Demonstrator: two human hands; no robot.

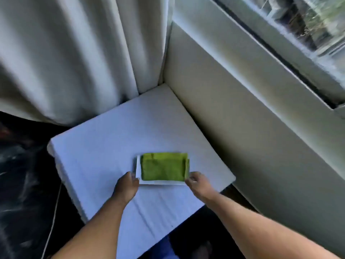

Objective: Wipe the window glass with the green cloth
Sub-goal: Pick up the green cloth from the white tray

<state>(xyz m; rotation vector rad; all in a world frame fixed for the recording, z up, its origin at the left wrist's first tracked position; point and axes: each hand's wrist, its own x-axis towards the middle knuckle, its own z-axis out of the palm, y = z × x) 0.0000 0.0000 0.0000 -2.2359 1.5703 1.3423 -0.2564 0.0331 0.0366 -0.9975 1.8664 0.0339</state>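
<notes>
Left hand [125,187]: I'm touching the white sheet's [138,170] corner; grip unclear.
Right hand [198,183]: I'm pinching the green cloth's [163,168] near-right corner with my fingers [191,178].

Window glass [308,21] blurred, cut by top and right edges; forearms cropped below.

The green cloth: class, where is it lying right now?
In the head view, the green cloth lies folded on a white sheet on the white cushion, centre frame, between both hands, below the window.
</notes>
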